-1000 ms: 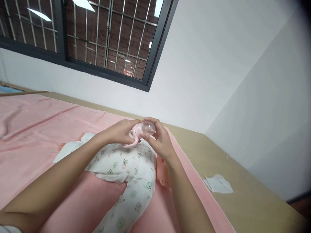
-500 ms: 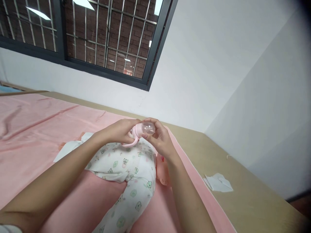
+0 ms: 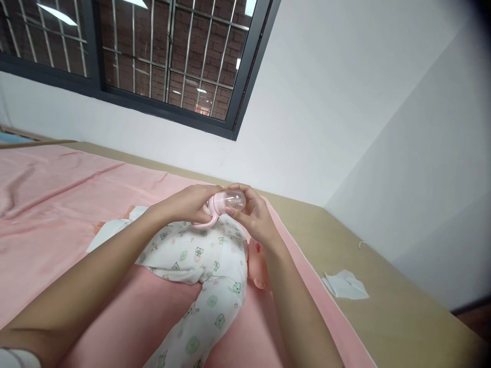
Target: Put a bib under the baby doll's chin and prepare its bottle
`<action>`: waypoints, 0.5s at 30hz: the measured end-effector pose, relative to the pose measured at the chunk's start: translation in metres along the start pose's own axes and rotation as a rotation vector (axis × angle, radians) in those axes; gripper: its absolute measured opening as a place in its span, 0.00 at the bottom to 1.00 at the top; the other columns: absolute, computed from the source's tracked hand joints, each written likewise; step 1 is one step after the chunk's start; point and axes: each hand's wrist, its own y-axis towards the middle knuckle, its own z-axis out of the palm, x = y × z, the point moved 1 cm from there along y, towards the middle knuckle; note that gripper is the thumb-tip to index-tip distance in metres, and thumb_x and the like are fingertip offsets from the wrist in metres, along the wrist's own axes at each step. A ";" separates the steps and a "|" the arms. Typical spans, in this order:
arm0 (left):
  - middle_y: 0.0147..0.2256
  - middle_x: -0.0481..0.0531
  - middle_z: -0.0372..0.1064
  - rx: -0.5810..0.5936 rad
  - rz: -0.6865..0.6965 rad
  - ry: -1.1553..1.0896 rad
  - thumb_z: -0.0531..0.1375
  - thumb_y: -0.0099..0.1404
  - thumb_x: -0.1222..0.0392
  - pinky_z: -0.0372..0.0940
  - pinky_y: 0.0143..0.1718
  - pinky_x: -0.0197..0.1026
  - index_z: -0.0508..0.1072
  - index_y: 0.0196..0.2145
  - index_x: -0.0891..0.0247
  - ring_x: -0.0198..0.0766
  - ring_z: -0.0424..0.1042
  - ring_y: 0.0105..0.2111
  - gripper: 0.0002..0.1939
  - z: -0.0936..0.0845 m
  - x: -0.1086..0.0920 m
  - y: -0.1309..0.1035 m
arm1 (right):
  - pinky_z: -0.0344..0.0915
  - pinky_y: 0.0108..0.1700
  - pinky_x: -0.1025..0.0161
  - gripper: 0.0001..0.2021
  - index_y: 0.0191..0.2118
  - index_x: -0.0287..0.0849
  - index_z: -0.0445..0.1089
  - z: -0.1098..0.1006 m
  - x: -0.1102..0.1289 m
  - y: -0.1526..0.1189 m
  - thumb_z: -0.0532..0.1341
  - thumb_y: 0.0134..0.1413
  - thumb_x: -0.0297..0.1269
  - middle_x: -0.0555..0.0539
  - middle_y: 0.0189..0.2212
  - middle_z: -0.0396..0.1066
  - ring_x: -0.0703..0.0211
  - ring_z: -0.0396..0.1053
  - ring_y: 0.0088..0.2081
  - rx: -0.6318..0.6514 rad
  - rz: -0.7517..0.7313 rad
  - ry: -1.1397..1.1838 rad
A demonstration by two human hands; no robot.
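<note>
A small baby bottle (image 3: 219,203) with a pink collar and handle and a clear cover lies sideways between my hands. My left hand (image 3: 197,203) grips it at the collar and handle. Around the clear cover, at the right end, are the fingers and thumb of my right hand (image 3: 253,212). Beneath them a doll in white printed clothes (image 3: 207,253) lies on a pink blanket (image 3: 146,301). The doll's head (image 3: 258,266) is partly hidden by my right forearm.
A folded white cloth (image 3: 347,284) rests on the wooden surface (image 3: 307,230) to the right. Behind stand a white wall (image 3: 307,128) and a dark-framed window (image 3: 169,110) with metal bars.
The view has shifted slightly. Both hands still hold the bottle, and the clear cover shows a little more between my right fingers.
</note>
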 end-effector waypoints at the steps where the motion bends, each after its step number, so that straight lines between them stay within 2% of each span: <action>1: 0.37 0.50 0.74 -0.013 0.006 0.006 0.58 0.53 0.65 0.60 0.30 0.37 0.71 0.46 0.62 0.40 0.71 0.33 0.20 0.001 0.000 0.000 | 0.67 0.50 0.58 0.22 0.46 0.45 0.66 0.000 0.001 0.000 0.70 0.45 0.43 0.46 0.48 0.66 0.57 0.67 0.47 -0.008 -0.010 -0.009; 8: 0.47 0.51 0.72 -0.140 0.044 0.041 0.58 0.54 0.65 0.62 0.34 0.36 0.65 0.56 0.58 0.41 0.72 0.39 0.30 0.006 0.003 0.003 | 0.67 0.51 0.59 0.21 0.48 0.47 0.65 -0.003 0.005 -0.001 0.68 0.47 0.39 0.46 0.50 0.67 0.57 0.66 0.51 -0.056 -0.040 -0.073; 12: 0.43 0.51 0.73 -0.198 -0.017 0.043 0.59 0.52 0.66 0.61 0.31 0.36 0.63 0.56 0.59 0.41 0.72 0.36 0.32 0.007 0.003 0.004 | 0.67 0.51 0.58 0.21 0.48 0.48 0.65 -0.004 0.004 -0.001 0.68 0.47 0.40 0.46 0.52 0.66 0.57 0.65 0.52 -0.077 -0.040 -0.090; 15: 0.42 0.52 0.73 -0.248 -0.026 0.003 0.60 0.51 0.64 0.63 0.34 0.37 0.63 0.54 0.60 0.42 0.72 0.37 0.30 0.008 0.005 0.006 | 0.68 0.50 0.58 0.23 0.48 0.48 0.65 -0.004 0.003 0.001 0.69 0.46 0.43 0.46 0.51 0.67 0.57 0.67 0.49 -0.111 -0.016 -0.103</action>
